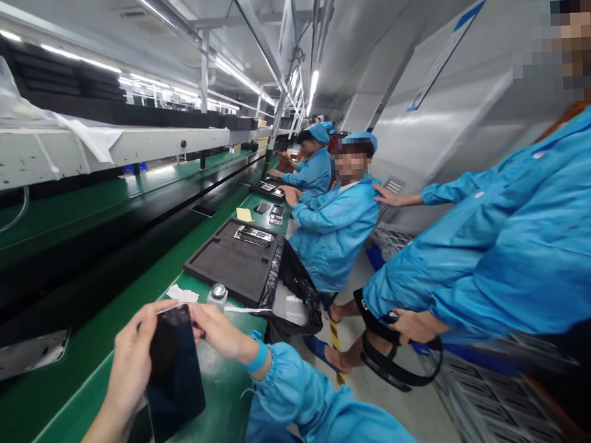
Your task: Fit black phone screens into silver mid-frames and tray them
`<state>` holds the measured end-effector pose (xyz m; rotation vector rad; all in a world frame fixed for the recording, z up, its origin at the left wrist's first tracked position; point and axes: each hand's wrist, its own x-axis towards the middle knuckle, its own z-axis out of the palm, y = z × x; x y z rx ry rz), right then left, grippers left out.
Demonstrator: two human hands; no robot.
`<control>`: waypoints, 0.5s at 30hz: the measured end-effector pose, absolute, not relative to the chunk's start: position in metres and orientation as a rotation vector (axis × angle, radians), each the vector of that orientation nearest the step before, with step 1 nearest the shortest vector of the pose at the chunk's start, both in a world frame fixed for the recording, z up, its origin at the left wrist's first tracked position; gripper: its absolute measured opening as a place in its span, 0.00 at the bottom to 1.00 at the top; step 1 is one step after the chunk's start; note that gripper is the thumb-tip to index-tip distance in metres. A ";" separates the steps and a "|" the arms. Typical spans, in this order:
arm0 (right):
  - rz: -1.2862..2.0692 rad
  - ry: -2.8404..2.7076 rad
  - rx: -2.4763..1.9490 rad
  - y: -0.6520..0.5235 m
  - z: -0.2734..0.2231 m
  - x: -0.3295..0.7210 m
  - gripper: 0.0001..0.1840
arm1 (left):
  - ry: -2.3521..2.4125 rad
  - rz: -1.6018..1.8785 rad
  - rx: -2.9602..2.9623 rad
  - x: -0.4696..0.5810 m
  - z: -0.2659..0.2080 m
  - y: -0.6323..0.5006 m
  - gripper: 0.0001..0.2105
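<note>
Between my two hands a dark phone screen panel (175, 377) is held up on a slant over the green workbench (224, 375). My left hand (132, 356) grips its left side and upper corner. At the top right corner, the fingers of my right hand (214, 326) are closed on the edge; the fingertips are partly hidden behind it. A blue band circles my right wrist. Just beyond the hands stand a small bottle with a metal cap (217, 295) and a crumpled white tissue (182, 293).
A black foam tray (233, 260) holds a stack of phone parts (253, 235). A black plastic bag (298, 293) hangs at the bench edge. Co-workers in blue smocks (337, 216) sit farther along; another person (511, 231) stands at right. A metallic panel (27, 356) lies at left.
</note>
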<state>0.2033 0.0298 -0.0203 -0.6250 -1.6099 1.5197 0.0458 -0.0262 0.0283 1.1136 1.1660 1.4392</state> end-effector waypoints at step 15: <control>1.696 -1.850 -0.728 0.009 -0.041 0.205 0.39 | 1.048 1.940 0.717 0.042 0.057 -0.033 0.20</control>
